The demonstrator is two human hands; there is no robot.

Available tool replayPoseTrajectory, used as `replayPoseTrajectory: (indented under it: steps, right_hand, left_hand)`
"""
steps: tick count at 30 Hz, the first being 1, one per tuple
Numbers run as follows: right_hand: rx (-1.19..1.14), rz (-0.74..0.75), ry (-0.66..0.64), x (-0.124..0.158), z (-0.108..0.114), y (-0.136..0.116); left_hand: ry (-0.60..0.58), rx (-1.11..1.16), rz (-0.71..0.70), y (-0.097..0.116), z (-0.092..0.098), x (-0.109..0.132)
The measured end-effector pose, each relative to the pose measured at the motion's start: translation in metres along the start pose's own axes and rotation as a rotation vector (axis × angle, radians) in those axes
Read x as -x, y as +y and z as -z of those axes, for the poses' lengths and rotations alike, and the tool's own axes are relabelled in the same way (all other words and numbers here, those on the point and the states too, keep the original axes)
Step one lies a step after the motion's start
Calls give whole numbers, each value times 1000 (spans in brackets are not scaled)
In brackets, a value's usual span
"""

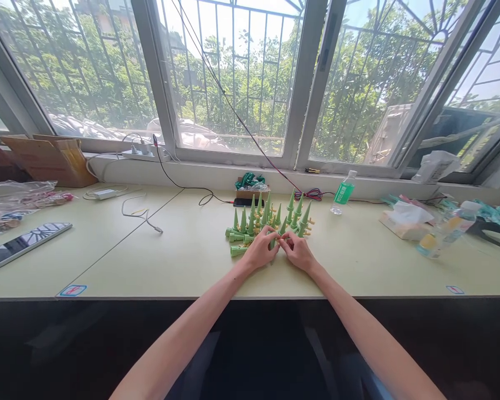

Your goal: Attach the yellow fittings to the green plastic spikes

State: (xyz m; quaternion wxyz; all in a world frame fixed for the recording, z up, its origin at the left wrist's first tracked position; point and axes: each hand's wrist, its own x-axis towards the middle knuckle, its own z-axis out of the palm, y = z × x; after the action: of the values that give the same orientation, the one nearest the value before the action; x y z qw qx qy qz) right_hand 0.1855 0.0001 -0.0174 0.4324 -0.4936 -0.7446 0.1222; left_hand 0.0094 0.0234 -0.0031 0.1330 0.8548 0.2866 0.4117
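Observation:
Several green cone-shaped plastic spikes with small yellow fittings stand upright in a cluster on the pale table; a few lie on their sides at the cluster's left. My left hand and my right hand meet at the cluster's near edge. Both are closed in a pinch around one green spike with a yellow part, held between their fingertips. The fingers hide most of that piece.
A water bottle with a green label stands behind the cluster to the right. A phone lies at the left, near cables and a cardboard box. Tissues and plastic bags lie at the right. A red-black wire crosses the window sill.

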Motion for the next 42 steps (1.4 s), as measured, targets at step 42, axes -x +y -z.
replayPoseTrajectory:
  steps: [42]
  right_hand:
    - [-55,-25,-24,-2,-1,3]
  left_hand:
    - [-25,13,20,-2,1,-1]
